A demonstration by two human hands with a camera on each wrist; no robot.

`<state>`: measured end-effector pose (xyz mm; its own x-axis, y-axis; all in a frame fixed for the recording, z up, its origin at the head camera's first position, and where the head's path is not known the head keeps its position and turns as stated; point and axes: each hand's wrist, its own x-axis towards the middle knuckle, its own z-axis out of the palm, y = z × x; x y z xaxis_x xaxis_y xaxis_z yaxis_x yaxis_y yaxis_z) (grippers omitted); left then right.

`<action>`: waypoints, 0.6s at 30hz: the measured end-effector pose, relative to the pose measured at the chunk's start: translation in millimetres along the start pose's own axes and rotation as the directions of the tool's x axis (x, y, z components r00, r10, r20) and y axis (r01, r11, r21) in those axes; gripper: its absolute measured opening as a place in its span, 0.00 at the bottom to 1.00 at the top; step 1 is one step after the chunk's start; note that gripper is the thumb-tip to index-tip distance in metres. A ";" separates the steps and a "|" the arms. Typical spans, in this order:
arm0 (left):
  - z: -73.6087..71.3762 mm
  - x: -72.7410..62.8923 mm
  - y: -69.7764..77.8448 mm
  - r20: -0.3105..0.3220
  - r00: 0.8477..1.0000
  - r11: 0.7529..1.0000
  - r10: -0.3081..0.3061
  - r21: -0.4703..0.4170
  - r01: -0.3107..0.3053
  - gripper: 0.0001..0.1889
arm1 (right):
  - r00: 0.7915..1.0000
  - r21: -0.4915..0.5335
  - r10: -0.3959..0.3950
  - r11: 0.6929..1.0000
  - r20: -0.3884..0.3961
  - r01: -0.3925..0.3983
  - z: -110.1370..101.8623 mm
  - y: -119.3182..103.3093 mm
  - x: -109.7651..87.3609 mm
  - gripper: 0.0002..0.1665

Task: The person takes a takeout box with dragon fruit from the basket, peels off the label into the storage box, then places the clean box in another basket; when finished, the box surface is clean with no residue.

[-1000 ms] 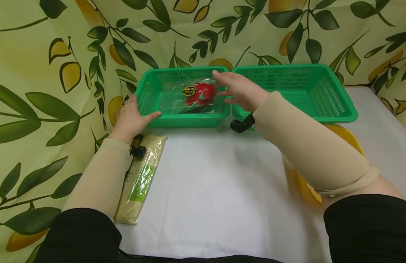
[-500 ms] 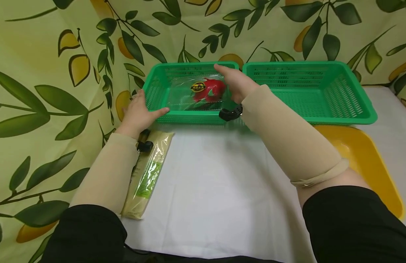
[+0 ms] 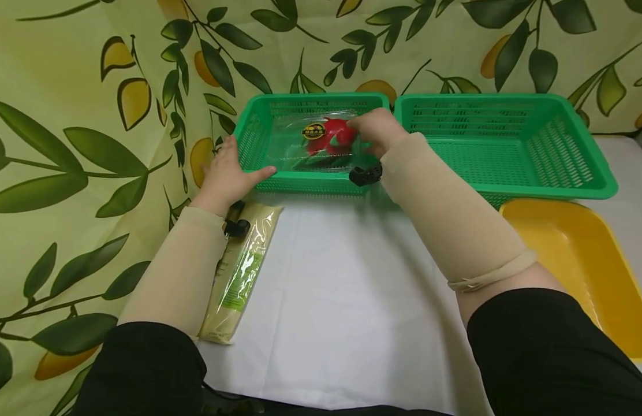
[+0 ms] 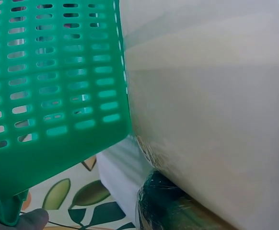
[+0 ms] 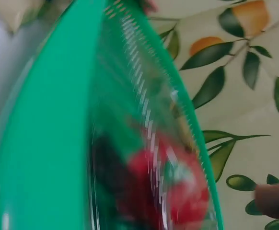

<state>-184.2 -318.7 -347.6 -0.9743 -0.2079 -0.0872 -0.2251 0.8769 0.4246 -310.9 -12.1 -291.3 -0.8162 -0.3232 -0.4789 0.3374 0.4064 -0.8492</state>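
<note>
Dipping lower than half a second ago, your right hand (image 3: 378,128) brings its fingers to the right end of the clear plastic box (image 3: 299,149) around a red item (image 3: 336,134), putting it within reach; whether they grip it cannot be told. That box lies between your hands, inside the green perforated plastic basket (image 3: 310,175), whose left end your left hand (image 3: 228,173) touches, fingers spread. Right of your right fingers stands a second green plastic basket (image 3: 482,99).
</note>
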 end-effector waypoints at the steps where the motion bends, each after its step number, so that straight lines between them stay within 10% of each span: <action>1: 0.2 0.1 -0.2 -0.003 1.000 1.000 0.002 0.000 -0.002 0.74 | 1.000 -0.038 -0.005 0.999 -0.008 0.005 2.7 0.1 0.9 0.39; 6: 0.1 -0.2 -0.1 -0.005 1.000 1.000 0.011 0.002 -0.011 0.72 | 0.998 -0.181 -0.034 0.983 -0.060 0.023 16.6 1.1 6.3 0.46; 18: -0.8 -2.2 3.4 0.005 1.000 1.000 -0.005 0.011 0.005 0.71 | 0.997 -0.122 0.010 0.992 -0.083 -0.020 21.9 4.1 17.9 0.53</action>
<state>-182.8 -315.6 -345.2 -0.9731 -0.2104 -0.0940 -0.2304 0.8807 0.4138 -313.8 -34.9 -308.2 -0.8487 -0.2475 -0.4673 0.2938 0.5142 -0.8058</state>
